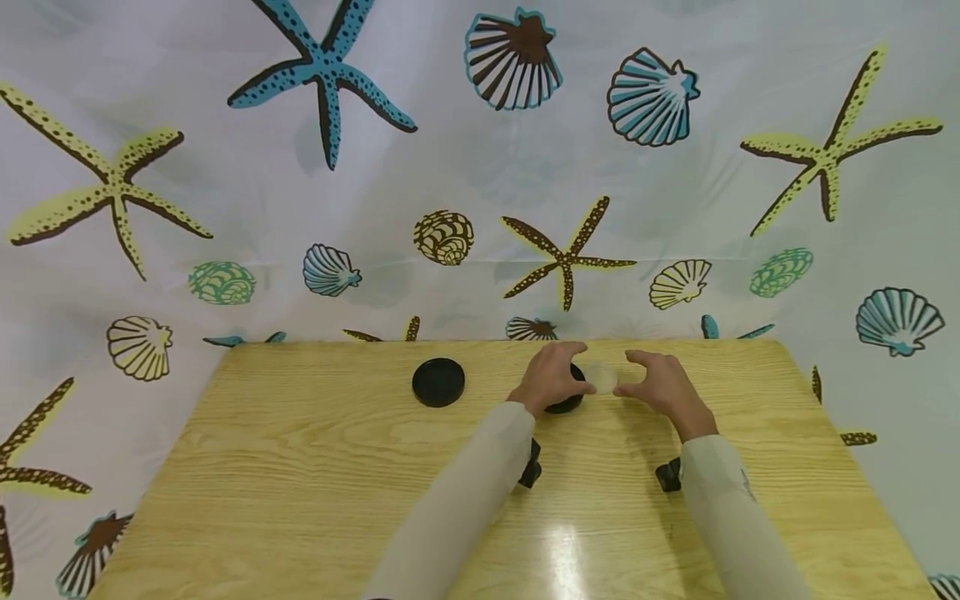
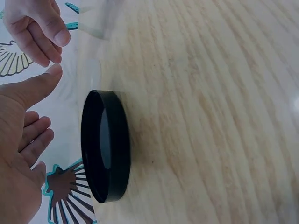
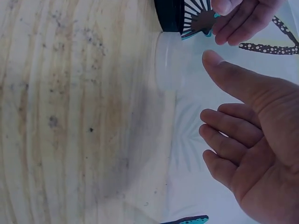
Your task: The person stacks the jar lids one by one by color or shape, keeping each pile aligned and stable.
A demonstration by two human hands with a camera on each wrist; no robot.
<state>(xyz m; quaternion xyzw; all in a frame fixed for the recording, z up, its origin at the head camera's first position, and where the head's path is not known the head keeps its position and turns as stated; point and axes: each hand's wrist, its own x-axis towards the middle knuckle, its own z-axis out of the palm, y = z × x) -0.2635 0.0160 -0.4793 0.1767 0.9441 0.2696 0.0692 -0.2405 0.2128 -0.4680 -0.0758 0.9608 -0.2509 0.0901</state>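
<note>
A small translucent round disc (image 1: 602,379) lies at the table's far side, between my two hands. My left hand (image 1: 551,377) hovers just left of the disc, thumb and fingers spread and holding nothing. Beneath that hand sits a black round shallow dish or lid (image 1: 567,405), partly covered in the head view; its raised rim (image 2: 119,149) shows in the left wrist view. On the disc's other side is my right hand (image 1: 663,387), fingers loosely bent and its palm (image 3: 261,186) bare. Whether a fingertip touches the disc (image 3: 168,63), I cannot tell.
Another black round dish or lid (image 1: 438,382) lies farther left on the wooden table (image 1: 322,467). A white cloth (image 1: 420,158) printed with shells and starfish hangs behind the table's back edge and along its sides.
</note>
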